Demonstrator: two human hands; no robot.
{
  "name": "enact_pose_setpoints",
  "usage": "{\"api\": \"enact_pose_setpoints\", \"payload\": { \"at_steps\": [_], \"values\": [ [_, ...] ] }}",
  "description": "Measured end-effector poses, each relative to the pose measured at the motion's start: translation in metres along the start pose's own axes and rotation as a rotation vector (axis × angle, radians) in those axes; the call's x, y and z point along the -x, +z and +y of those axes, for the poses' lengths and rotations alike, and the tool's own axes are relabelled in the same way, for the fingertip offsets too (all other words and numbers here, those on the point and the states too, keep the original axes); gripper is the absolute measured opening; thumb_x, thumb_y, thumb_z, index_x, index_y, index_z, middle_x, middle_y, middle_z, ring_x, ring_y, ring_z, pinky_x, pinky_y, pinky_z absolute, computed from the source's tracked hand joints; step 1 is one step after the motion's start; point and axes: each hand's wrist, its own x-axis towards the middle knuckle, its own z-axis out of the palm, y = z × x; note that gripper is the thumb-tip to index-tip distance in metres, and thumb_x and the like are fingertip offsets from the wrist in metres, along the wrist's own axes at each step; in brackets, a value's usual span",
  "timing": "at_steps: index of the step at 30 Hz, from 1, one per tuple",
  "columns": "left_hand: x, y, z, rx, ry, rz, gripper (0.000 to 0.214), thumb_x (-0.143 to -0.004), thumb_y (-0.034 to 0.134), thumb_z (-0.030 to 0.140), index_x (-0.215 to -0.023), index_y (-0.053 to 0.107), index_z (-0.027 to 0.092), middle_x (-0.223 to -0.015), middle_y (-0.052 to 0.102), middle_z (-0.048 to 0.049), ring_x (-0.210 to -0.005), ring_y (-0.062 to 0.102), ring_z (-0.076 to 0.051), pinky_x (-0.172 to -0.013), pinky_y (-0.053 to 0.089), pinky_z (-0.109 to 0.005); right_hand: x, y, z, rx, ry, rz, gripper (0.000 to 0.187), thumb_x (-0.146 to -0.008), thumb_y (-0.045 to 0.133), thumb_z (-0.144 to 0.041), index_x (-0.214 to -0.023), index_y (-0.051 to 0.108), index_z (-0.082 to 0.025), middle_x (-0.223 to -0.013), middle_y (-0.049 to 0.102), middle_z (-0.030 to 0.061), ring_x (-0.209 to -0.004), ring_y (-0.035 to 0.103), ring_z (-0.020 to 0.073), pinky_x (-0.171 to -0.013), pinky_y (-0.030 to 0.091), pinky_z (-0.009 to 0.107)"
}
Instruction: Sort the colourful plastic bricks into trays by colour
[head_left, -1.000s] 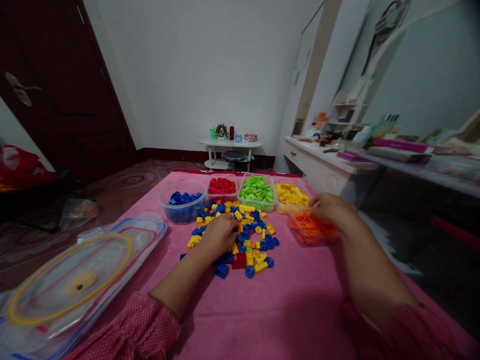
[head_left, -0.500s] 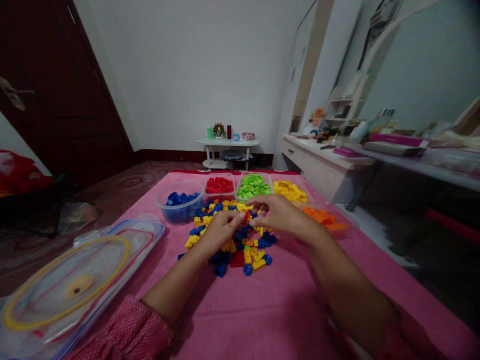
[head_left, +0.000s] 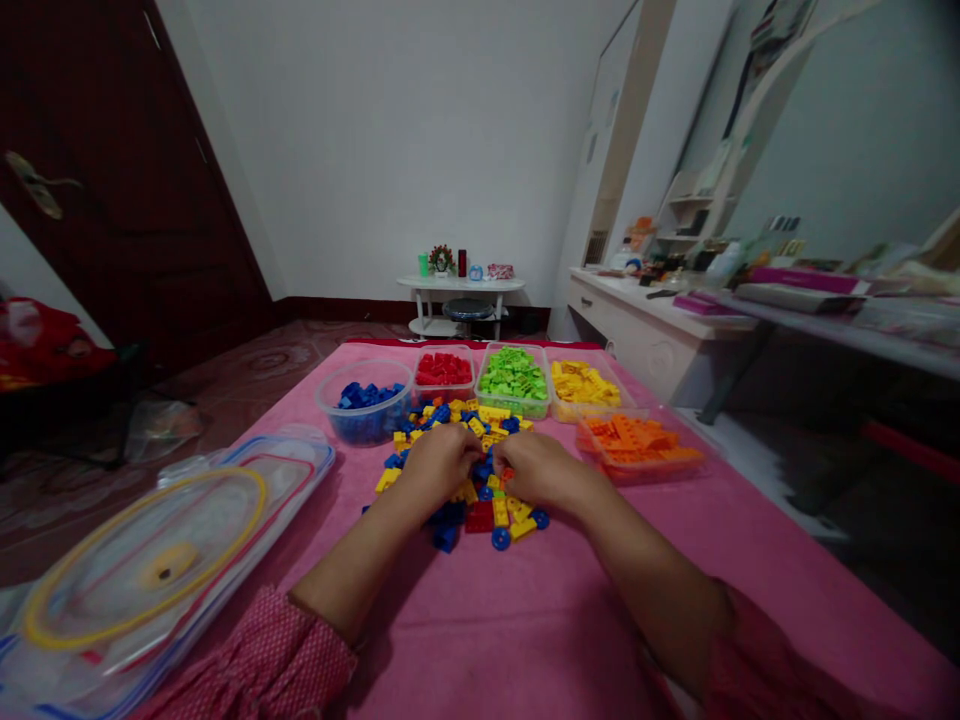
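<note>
Both hands are down in a loose pile of toy building blocks (head_left: 482,518), mostly yellow and blue with a few red and orange ones. My left hand (head_left: 441,462) is over the pile's middle with its fingers curled together. What its fingertips grip, if anything, is hidden. Close beside it, my right hand (head_left: 538,468) is closed, palm down, and a small orange block (head_left: 508,474) shows at its fingertips. Blue wheel-like discs (head_left: 500,539) lie along the near edge of the pile.
Behind the pile stand clear tubs of blue blocks (head_left: 364,425), red blocks (head_left: 444,372), green blocks (head_left: 513,376) and yellow blocks (head_left: 583,384). A tub of orange blocks (head_left: 637,445) is at the right. Stacked lids (head_left: 180,570) lie left on the pink cloth (head_left: 480,630).
My right hand has come down from above the pile, near the green and yellow tubs, and its spread fingers have closed. My left hand has curled in lower among the blocks.
</note>
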Motion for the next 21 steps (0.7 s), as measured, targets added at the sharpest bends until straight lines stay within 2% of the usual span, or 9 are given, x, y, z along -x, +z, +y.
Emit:
{"api": "enact_pose_setpoints", "payload": {
  "at_steps": [3, 6, 9, 11, 13, 16, 19, 21],
  "values": [
    [0.000, 0.001, -0.007, -0.081, -0.046, 0.010, 0.025, -0.078, 0.051, 0.022, -0.092, 0.071, 0.021, -0.095, 0.067, -0.0074, -0.088, 0.059, -0.019, -0.073, 0.041, -0.026, -0.001, 0.008, -0.008, 0.058, 0.032, 0.012, 0.025, -0.065, 0.055, -0.009, -0.083, 0.067, -0.021, -0.085, 0.068, 0.0052, -0.077, 0.059, 0.0178, -0.056, 0.029, 0.025],
    [-0.001, 0.003, -0.013, -0.127, -0.031, -0.011, 0.023, -0.077, 0.052, 0.024, -0.091, 0.071, 0.021, -0.095, 0.066, -0.0089, -0.088, 0.059, -0.020, -0.074, 0.041, -0.027, -0.003, 0.008, -0.006, -0.001, 0.014, 0.044, 0.023, -0.063, 0.056, -0.009, -0.077, 0.067, -0.023, -0.079, 0.068, 0.0020, -0.074, 0.059, 0.0163, -0.053, 0.028, 0.024],
    [-0.001, 0.003, -0.014, -0.134, -0.017, -0.010, 0.023, -0.075, 0.055, 0.024, -0.092, 0.071, 0.021, -0.095, 0.067, -0.0084, -0.087, 0.059, -0.020, -0.073, 0.041, -0.027, -0.003, -0.007, 0.007, -0.107, -0.012, 0.068, 0.019, -0.063, 0.059, -0.011, -0.074, 0.068, -0.022, -0.075, 0.067, -0.0004, -0.068, 0.058, 0.0135, -0.053, 0.030, 0.022],
    [0.000, 0.001, -0.014, -0.116, -0.024, 0.000, 0.024, -0.076, 0.055, 0.024, -0.093, 0.071, 0.021, -0.095, 0.067, -0.0075, -0.086, 0.060, -0.019, -0.071, 0.042, -0.026, 0.002, -0.025, 0.023, -0.131, 0.009, 0.151, 0.017, -0.064, 0.059, -0.012, -0.075, 0.068, -0.020, -0.073, 0.067, -0.0004, -0.067, 0.057, 0.0124, -0.056, 0.034, 0.022],
    [0.000, -0.002, -0.014, -0.094, -0.035, 0.015, 0.023, -0.078, 0.053, 0.024, -0.092, 0.071, 0.022, -0.093, 0.068, -0.0065, -0.084, 0.061, -0.019, -0.071, 0.042, -0.026, 0.011, -0.046, 0.046, -0.083, 0.080, 0.268, 0.016, -0.065, 0.060, -0.013, -0.077, 0.068, -0.020, -0.076, 0.067, 0.0006, -0.070, 0.058, 0.0130, -0.061, 0.038, 0.023],
    [-0.001, -0.007, -0.017, -0.074, -0.088, 0.084, 0.023, -0.080, 0.052, 0.025, -0.092, 0.071, 0.021, -0.092, 0.069, -0.0060, -0.085, 0.062, -0.019, -0.075, 0.043, -0.027, 0.031, -0.071, 0.083, 0.022, 0.333, 0.379, 0.012, -0.069, 0.060, -0.019, -0.078, 0.067, -0.023, -0.083, 0.068, 0.0010, -0.074, 0.059, 0.0160, -0.065, 0.042, 0.027],
    [-0.003, -0.008, -0.021, -0.074, -0.138, 0.165, 0.025, -0.081, 0.051, 0.024, -0.096, 0.070, 0.019, -0.099, 0.069, -0.0070, -0.091, 0.061, -0.019, -0.080, 0.044, -0.028, 0.045, -0.080, 0.108, 0.066, 0.505, 0.400, 0.019, -0.064, 0.067, -0.024, -0.083, 0.068, -0.024, -0.090, 0.068, 0.0057, -0.080, 0.061, 0.0245, -0.068, 0.044, 0.036],
    [-0.003, -0.007, -0.023, -0.094, -0.099, 0.154, 0.025, -0.082, 0.050, 0.023, -0.097, 0.070, 0.019, -0.100, 0.068, -0.0075, -0.094, 0.060, -0.019, -0.083, 0.043, -0.028, 0.045, -0.079, 0.109, 0.059, 0.522, 0.408, 0.024, -0.063, 0.069, -0.024, -0.087, 0.069, -0.023, -0.093, 0.068, 0.0079, -0.083, 0.061, 0.0277, -0.071, 0.045, 0.039]
  ]
}}
